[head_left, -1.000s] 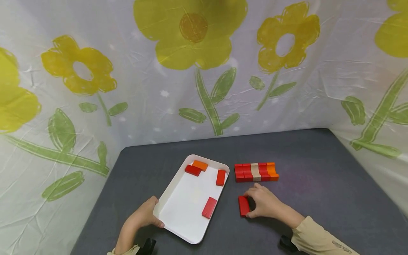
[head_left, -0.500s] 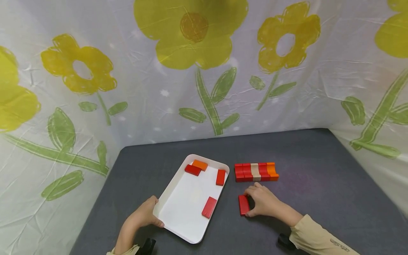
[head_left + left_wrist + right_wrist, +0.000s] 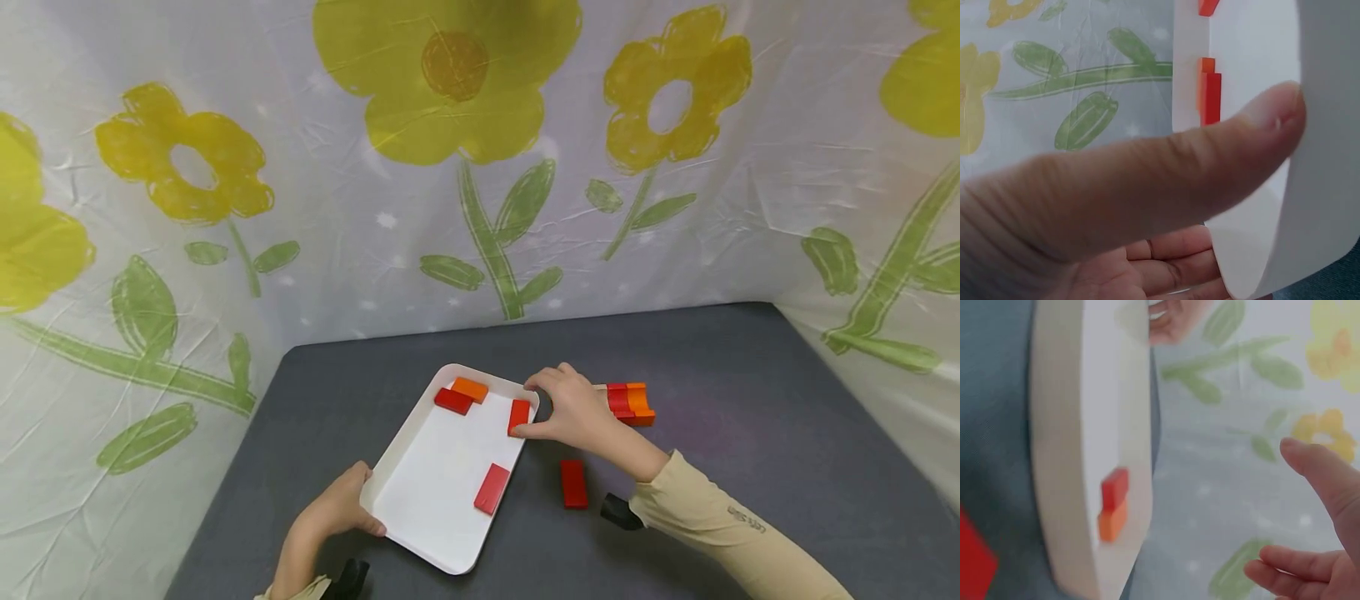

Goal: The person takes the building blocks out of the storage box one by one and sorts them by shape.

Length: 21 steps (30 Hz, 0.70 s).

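A white tray [image 3: 420, 492] lies at a slant on the dark table, its near left corner gripped by my left hand [image 3: 337, 504]. In the left wrist view the thumb [image 3: 1266, 119] crosses the tray rim, with fingers below. My right hand [image 3: 573, 412] is at the tray's right edge, thumb and fingers spread either side of a red-orange block [image 3: 518, 415]. The right wrist view shows nothing between those fingers [image 3: 1300, 562] and the thumb. Also in the tray are a red block [image 3: 492, 489], a dark red one [image 3: 453, 401] and an orange one [image 3: 471, 389].
One red block [image 3: 574, 483] lies on the table [image 3: 697, 467] right of the tray. Behind the right hand stands a row of grooved blocks [image 3: 630, 404] in red, beige and orange, its left part hidden. A flowered curtain [image 3: 360, 250] hangs beyond the table.
My right hand has let go of the red block on the table and moved up and left to the tray's right edge. The left hand and tray have stayed put.
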### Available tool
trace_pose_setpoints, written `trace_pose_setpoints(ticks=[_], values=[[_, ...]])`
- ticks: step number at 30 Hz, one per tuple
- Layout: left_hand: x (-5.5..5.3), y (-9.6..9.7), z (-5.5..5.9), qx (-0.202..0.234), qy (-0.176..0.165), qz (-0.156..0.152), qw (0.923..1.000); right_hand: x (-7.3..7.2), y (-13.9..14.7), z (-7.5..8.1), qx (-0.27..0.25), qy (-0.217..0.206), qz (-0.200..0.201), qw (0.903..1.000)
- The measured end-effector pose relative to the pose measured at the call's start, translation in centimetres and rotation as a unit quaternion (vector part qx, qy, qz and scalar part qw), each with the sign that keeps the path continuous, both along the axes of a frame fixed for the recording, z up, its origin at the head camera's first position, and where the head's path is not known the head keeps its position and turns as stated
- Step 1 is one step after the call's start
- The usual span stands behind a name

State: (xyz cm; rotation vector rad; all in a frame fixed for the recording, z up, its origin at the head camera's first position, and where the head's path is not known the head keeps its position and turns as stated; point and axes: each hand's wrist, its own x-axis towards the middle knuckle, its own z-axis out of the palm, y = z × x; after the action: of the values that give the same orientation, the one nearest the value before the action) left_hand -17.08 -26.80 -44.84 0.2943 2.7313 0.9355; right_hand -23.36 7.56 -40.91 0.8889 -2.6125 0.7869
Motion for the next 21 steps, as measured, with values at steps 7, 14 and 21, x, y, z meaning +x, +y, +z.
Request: trace_pose_setpoints(ticks=[7,14,21], values=[[-0.1,0.0,-0.2,0.006,0.007,-0.012,0.9999,0.0,-4.5,-0.6,0.015,-0.005,0.021,0.9996],[0.1,-0.1,-0.5,0.010,0.010,-0.013,0.9998,1.4,-7.6,-3.1,0.092,-0.035,-0.004,0.9951],[0.0,-0.2,-0.3,-0.004,0.005,0.001,1.0000,2.1,-8.3,-5.4,0.187,-0.055,-0.044,0.9798]])
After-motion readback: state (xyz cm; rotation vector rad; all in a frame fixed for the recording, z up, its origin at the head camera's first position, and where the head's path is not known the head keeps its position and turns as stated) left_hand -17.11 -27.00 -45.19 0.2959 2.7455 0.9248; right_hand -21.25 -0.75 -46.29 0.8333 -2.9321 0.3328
